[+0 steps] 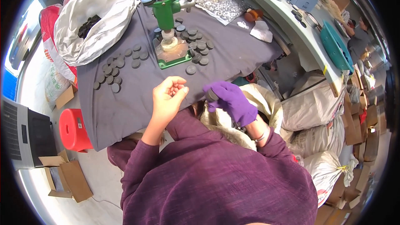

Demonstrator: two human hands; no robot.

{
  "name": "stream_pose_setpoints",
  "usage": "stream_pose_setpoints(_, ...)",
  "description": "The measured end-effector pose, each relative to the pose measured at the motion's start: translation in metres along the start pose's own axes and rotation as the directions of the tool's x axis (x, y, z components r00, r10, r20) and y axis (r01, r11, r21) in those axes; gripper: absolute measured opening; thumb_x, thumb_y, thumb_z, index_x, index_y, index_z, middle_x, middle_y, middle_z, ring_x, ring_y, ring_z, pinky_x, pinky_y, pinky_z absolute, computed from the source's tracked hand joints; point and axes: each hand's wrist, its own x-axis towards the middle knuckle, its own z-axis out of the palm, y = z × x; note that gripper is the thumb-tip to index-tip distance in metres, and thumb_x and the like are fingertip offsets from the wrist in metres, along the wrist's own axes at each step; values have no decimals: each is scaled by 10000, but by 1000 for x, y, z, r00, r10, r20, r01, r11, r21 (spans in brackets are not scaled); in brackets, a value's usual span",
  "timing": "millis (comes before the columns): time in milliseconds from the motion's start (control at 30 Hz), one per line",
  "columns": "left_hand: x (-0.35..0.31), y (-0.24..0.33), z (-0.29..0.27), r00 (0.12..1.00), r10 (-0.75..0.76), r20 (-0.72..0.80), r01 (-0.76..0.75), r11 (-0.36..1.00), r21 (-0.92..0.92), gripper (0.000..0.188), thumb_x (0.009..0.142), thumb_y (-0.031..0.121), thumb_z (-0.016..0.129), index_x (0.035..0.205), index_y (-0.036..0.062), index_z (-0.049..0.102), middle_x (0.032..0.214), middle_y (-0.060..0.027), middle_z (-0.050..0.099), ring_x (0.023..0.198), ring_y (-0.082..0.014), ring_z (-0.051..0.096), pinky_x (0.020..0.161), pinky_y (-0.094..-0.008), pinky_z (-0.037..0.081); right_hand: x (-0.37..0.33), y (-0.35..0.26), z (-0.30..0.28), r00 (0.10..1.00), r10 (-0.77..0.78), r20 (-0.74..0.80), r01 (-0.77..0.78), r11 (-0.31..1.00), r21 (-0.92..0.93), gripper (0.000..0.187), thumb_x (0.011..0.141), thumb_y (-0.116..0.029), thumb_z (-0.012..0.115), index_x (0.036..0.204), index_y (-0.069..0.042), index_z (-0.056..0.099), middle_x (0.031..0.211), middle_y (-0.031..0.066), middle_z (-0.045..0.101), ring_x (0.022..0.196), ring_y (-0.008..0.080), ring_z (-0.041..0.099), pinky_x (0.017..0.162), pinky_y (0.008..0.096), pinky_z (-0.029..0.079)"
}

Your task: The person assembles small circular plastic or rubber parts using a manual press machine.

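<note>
My right hand, in a purple glove, grips a small dark round disc between thumb and fingers, just off the table's front edge. Bare and level with it, my left hand is curled, thumb tip close to the fingertips; whatever might be inside is hidden. Beyond both hands a green hand press stands on the table, a pale round die on its base. Loose dark discs lie right of the press, with another scattered group on its left. Neither hand touches the press.
A grey cloth covers the table. A white sack with dark pieces stands at the left; an open cream sack is below my right hand. Around are a red stool, a clear bag of small parts and a teal basin.
</note>
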Motion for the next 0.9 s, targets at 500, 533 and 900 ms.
stream_pose_setpoints(500,47,-42,25,883,376,282,-440,450,777,406,769,164,683,1144,51,573,1098,-102,564,1017,-299,520,839,-407,444,88,-62,-55,811,-580,81,329,337,-882,286,896,-213,615,1098,-13,644,1043,96,660,876,139,619,776,263,490)
stream_pose_setpoints(533,50,-42,28,884,364,292,-442,449,777,398,773,163,676,1138,44,570,1106,-107,562,1005,-299,520,834,-408,442,115,-70,-58,753,-629,195,405,209,-890,287,889,-233,608,1096,-38,642,1043,123,645,927,238,611,813,313,483)
stream_pose_setpoints(900,51,-43,40,881,360,307,-455,467,758,360,773,146,670,1103,25,596,1107,-113,574,979,-291,528,815,-403,445,344,-68,-86,751,-320,578,557,-165,-814,277,919,-295,538,944,-31,617,896,130,674,771,248,639,656,341,482)
